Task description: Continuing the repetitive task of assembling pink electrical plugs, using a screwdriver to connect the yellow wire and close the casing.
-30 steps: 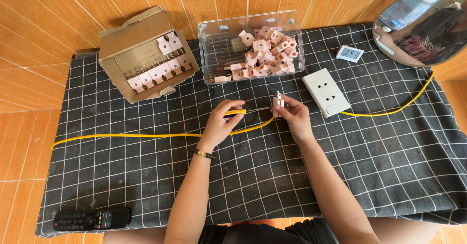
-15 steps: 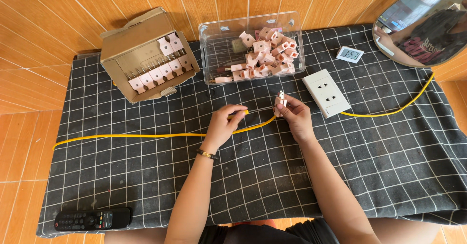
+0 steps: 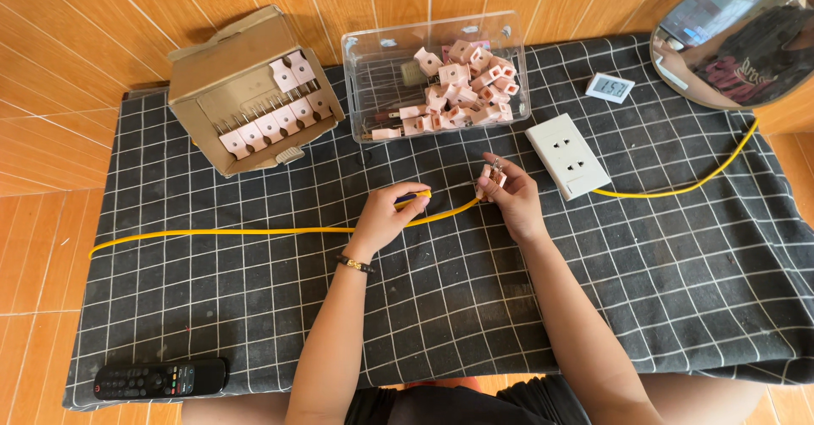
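pinching a small pink clip (image 3: 493, 176), right hand (image 3: 512, 198) beside yellow cable (image 3: 254, 231).

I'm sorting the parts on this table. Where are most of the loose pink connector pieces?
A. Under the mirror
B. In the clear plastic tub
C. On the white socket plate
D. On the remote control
B: the pink connector pieces lie heaped inside the clear plastic tub.

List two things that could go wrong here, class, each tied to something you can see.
The right hand pinches a small pink plug at its fingertips; it might slip. The yellow cable runs off the cloth's left edge, so a snag there could tug it from the left hand.
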